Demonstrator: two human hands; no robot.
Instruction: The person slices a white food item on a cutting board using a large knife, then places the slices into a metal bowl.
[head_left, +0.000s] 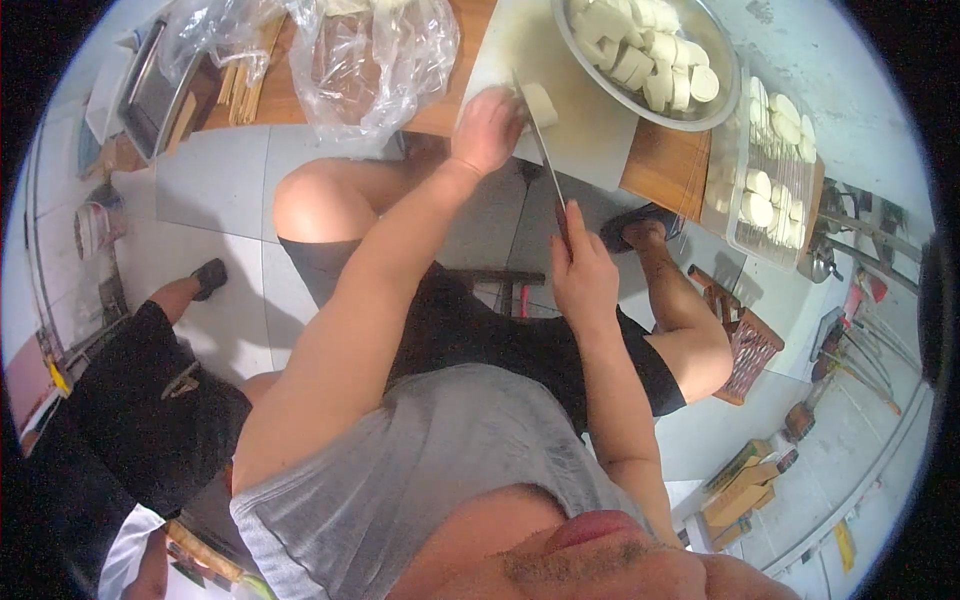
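My right hand (589, 277) grips the handle of a long-bladed kitchen knife (546, 154). The blade reaches forward over a pale cutting board (592, 146) at the table's near edge. On the board, just right of the blade, lies a piece of white, tofu-like food (539, 105). My left hand (491, 129) is on the board close to the blade's left side, its fingers curled; whatever is under them is hidden. Ahead and to the right, a round metal bowl (720, 116) holds several thick cut pieces of white food (660, 56).
A clear plastic bag (375, 82) lies on the wooden table (660, 161), left of the board. Beside it are wooden skewers (244, 90). On the right stands a clear plastic tub (739, 232) of skewered white rounds (759, 210). Another person (142, 405) is at my left.
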